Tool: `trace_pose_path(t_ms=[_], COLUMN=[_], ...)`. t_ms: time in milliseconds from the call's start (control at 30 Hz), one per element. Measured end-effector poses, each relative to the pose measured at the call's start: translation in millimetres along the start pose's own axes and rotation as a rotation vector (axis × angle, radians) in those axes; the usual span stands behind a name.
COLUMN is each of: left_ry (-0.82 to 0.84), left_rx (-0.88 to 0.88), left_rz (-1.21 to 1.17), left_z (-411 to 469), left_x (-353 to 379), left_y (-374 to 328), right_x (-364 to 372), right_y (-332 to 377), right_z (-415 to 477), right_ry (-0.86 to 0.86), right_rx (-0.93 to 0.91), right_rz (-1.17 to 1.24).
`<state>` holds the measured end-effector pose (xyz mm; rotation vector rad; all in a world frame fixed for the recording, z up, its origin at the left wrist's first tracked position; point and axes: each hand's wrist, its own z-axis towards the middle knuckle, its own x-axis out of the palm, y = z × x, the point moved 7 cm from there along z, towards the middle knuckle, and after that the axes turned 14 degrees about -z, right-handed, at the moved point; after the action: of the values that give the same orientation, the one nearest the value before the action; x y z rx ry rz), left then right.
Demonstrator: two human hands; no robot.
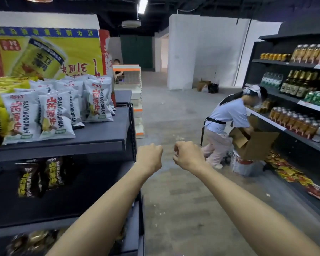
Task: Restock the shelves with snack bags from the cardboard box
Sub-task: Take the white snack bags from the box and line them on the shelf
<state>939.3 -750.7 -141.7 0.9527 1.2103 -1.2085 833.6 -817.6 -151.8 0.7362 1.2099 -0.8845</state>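
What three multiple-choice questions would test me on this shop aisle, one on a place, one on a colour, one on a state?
1. Where do the white snack bags stand? A: on the floor. B: on the top shelf of the left rack. C: in a basket.
2. What colour are the lower snack bags, one shelf down? A: black. B: pink. C: blue.
3. How is the cardboard box by the other person? A: taped shut. B: flattened. C: open.
Answers: B, they stand in rows on that shelf; A, dark packs with yellow print; C, its flaps are folded out.
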Motion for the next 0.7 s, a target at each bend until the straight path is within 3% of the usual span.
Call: trace_pose_path(t_ms=[467,700], left_ry=[0.614,0.805], left_rx=[-0.150,-0.231], left_rz=[-0.272,-0.260], left_z=[-158.2,-226.9], left_x=[308.0,397.1], left_y=[19.1,46.4], right_x=[276.6,356.2], right_y=[24.4,15.8], right_z=[-180.8,-255.6], right_ry=[0.591,0.820], right_rx=[0.086,0.187], right_rz=[0.073,0.066])
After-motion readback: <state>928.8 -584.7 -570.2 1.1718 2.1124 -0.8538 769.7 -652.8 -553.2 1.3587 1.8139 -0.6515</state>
